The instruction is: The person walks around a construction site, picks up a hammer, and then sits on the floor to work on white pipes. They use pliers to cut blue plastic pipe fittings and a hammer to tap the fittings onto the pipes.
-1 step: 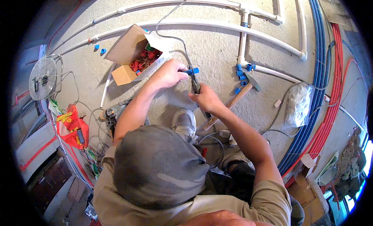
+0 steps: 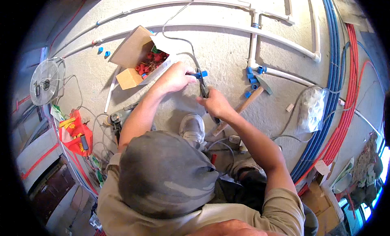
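A short piece of blue plastic pipe (image 2: 200, 75) is gripped in my left hand (image 2: 180, 77), fingers closed round its near end. My right hand (image 2: 214, 103) is wrapped around a dark plier-like hand tool (image 2: 204, 89). The tool's jaws meet the blue pipe; whether they bite into it cannot be made out. Right of my right hand, a hammer (image 2: 248, 99) with a wooden handle lies on the floor. Several blue pipe fittings (image 2: 252, 79) lie by its head. Left of my hands stands an open cardboard box (image 2: 129, 78) holding red fittings (image 2: 147, 65).
White pipes (image 2: 227, 26) run across the far floor, with a grey cable (image 2: 191, 43) over them. Blue pipes (image 2: 334, 53) and red pipes (image 2: 354, 69) line the right side, near a clear plastic bag (image 2: 312, 110). At left are a power drill (image 2: 116, 121), a fan (image 2: 44, 82) and a red bag (image 2: 75, 134).
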